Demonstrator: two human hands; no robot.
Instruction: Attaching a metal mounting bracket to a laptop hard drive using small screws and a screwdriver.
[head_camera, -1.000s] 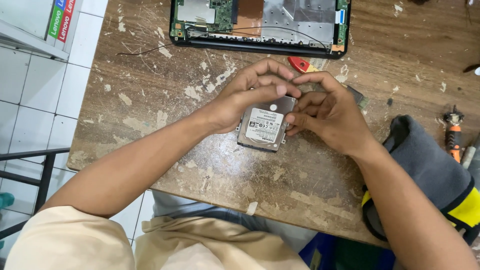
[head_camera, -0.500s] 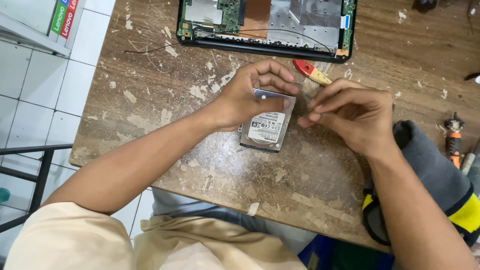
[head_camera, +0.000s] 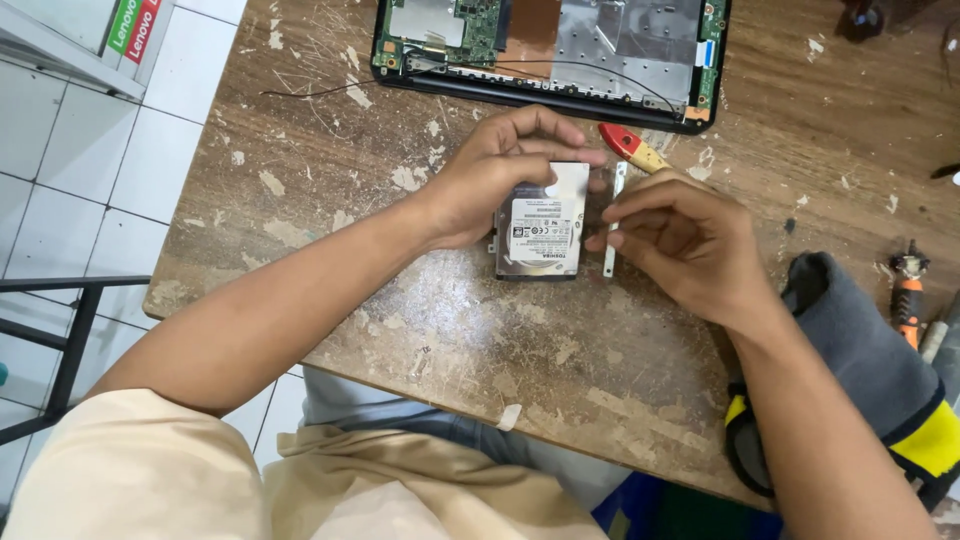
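Observation:
A small silver hard drive (head_camera: 543, 225) with a white label lies on the worn wooden table (head_camera: 450, 330). My left hand (head_camera: 490, 175) grips it from the left and top edge. My right hand (head_camera: 680, 240) pinches a thin white metal bracket strip (head_camera: 612, 225), held just apart from the drive's right side. A red and yellow screwdriver handle (head_camera: 632, 147) lies right behind my right hand.
An opened laptop base (head_camera: 560, 50) with a green circuit board sits at the table's far edge. A thin black wire (head_camera: 310, 92) trails left of it. A grey and yellow bag (head_camera: 880, 370) and an orange tool (head_camera: 908, 290) lie at the right. White floor tiles (head_camera: 90, 170) show left.
My right hand has drawn away to the right, taking the thin bracket strip off the drive's side. My left hand stayed on the drive.

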